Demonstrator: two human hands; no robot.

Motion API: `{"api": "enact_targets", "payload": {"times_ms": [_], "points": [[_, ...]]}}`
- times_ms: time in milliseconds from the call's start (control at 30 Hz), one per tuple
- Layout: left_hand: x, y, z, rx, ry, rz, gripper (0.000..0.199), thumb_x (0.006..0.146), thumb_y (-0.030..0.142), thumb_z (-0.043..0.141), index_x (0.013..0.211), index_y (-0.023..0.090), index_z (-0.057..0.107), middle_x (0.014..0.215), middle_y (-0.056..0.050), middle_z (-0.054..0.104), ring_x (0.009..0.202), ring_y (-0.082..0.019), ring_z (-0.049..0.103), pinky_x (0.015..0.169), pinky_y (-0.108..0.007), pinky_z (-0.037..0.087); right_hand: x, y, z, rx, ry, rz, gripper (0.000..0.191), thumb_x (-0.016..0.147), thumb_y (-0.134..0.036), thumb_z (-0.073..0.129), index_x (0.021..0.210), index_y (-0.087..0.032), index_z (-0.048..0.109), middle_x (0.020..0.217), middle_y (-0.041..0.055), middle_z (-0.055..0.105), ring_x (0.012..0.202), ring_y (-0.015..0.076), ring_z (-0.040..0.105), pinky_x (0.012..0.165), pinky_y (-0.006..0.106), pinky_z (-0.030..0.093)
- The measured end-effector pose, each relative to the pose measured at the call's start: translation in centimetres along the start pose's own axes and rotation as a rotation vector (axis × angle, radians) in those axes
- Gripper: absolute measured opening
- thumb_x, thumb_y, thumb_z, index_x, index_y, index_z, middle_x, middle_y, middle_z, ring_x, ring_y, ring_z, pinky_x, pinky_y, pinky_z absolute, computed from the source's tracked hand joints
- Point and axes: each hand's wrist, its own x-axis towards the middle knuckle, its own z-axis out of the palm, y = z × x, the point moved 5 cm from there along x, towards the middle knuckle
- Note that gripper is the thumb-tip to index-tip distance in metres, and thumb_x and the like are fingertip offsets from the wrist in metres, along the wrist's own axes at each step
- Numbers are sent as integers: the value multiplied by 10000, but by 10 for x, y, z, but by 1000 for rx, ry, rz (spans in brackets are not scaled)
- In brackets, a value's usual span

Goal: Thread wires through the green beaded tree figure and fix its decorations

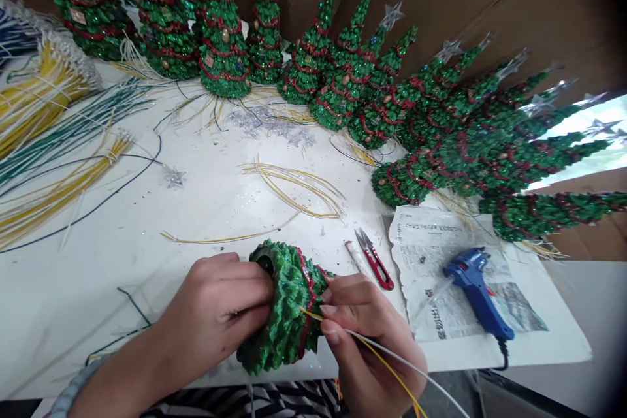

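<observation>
In my view: blue glue gun [474, 290] on newspaper [431, 255] near the bench's [73, 287] right edge; red snips [375, 259] just left of it; glittered trees [220, 32] along the far edge; wire bundles [59, 170] at the left edge; silver stars [264, 124] behind.

From where I'm sitting, I can see brown cardboard sheets [441, 6] lining the wall behind the white table [63, 326], their seams running at angles. On the right, daylight comes through a bright window [582, 137], too blown out for me to make out anything beyond it. Below it stands more cardboard [588, 228], above a pale surface [573, 313], and grey floor [443, 395] shows beside a dark metal rail [519, 392].
</observation>
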Motion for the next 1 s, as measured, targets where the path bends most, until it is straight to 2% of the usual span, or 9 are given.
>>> {"api": "enact_targets", "payload": {"times_ms": [200, 333, 500, 800, 1000], "points": [[2, 1, -3, -16, 4, -19, 408, 997, 153, 394, 602, 184, 496, 511, 55, 477, 489, -72, 438, 496, -200, 318, 1, 1, 0, 5, 6, 0, 93, 948, -169, 625, 871, -161, 676, 730, 1, 664, 709, 112, 633, 627, 245, 553], [3, 0, -4, -43, -14, -37, 379, 959, 107, 434, 599, 179, 526, 523, 53, 497, 491, -66, 453, 485, -189, 316, 1, 1, 0, -3, 13, 4, 88, 943, -180, 633, 869, -169, 680, 712, 0, 669, 680, 119, 630, 596, 255, 556], [2, -2, 0, -86, -47, -62, 324, 933, 94, 444, 666, 184, 604, 571, 36, 579, 526, -82, 525, 520, -190, 374, 1, 1, 0, -21, 3, -8, 87, 942, -173, 629, 870, -171, 677, 701, 2, 667, 661, 125, 631, 568, 263, 554], [4, 1, -1, -102, -12, -85, 320, 870, 47, 452, 596, 188, 540, 506, 50, 508, 492, -92, 424, 503, -239, 314, 4, -5, 3, -175, -98, -71, 140, 956, -284, 628, 936, -150, 663, 747, 9, 637, 704, 111, 601, 591, 235, 530], [-1, -2, 4, -143, -3, -115, 300, 862, 42, 447, 626, 189, 561, 529, 59, 529, 505, -77, 458, 513, -212, 332, 4, -3, 1, -120, -93, -87, 82, 947, -205, 627, 882, -164, 656, 748, -3, 638, 727, 108, 614, 652, 242, 551]]}}
